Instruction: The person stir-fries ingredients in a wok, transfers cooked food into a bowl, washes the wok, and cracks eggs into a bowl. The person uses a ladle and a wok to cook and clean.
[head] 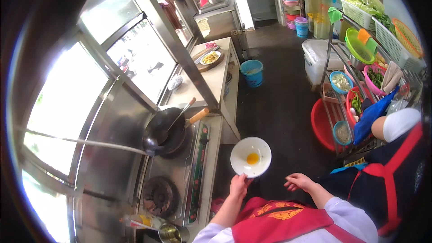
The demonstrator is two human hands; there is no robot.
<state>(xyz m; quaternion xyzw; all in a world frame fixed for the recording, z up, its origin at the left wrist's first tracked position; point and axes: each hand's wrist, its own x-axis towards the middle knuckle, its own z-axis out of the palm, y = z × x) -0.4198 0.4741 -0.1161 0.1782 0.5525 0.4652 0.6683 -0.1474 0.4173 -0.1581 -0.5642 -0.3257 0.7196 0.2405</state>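
My left hand (pixel 240 185) grips the near rim of a white bowl (pixel 240 162), thumb at the rim. A raw egg with an orange yolk (pixel 252 158) lies in the bottom of the bowl. Right of the bowl, my right hand (pixel 299 181) hangs in the air with loosely bent fingers and nothing visible in it. On the gas stove (pixel 195 162) to my left rests a black wok (pixel 173 121) with a wooden handle (pixel 199 116). A ladle (pixel 182 113) leans inside the wok. The near burner (pixel 160 195) is uncovered.
A metal container of oil (pixel 169 233) stands by the stove's near end. Beyond the wok, a cutting board (pixel 216 64) bears a plate of sliced food (pixel 210 57). A co-worker (pixel 378 162) stands close on my right, beside a rack of vegetable baskets (pixel 357 10). A blue bucket (pixel 252 77) is on the floor.
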